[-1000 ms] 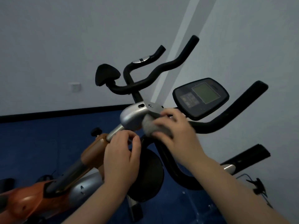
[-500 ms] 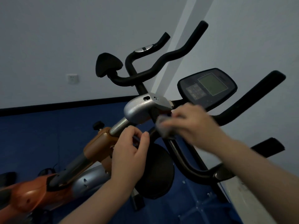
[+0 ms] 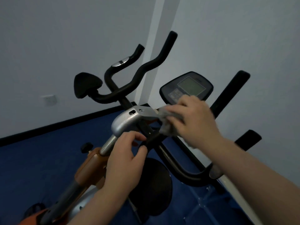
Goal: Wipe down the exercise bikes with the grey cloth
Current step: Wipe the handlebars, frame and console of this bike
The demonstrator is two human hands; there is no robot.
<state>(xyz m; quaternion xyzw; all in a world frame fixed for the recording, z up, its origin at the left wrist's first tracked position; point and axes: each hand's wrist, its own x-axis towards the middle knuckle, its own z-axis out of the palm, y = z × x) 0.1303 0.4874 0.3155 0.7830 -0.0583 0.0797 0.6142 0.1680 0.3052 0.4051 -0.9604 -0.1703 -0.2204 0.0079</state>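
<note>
An orange and silver exercise bike point(image 3: 90, 164) fills the view, with black handlebars point(image 3: 142, 69) and a dark console point(image 3: 186, 88). My right hand point(image 3: 193, 120) is closed on the grey cloth point(image 3: 168, 122), pressed against the right end of the silver bracket point(image 3: 128, 122), just below the console. My left hand point(image 3: 126, 161) grips the silver stem and the black bar under that bracket. Part of the cloth is hidden by my fingers.
A round black pad point(image 3: 152, 187) hangs below my left hand. Another black elbow pad point(image 3: 86, 85) sits at the left of the handlebars. White walls meet in a corner behind the bike, above a blue floor point(image 3: 40, 159). A wall socket point(image 3: 49, 99) is at the left.
My right hand with the cloth has moved up and to the right, from the bracket's underside to its right end near the console. My left hand keeps its grip on the stem.
</note>
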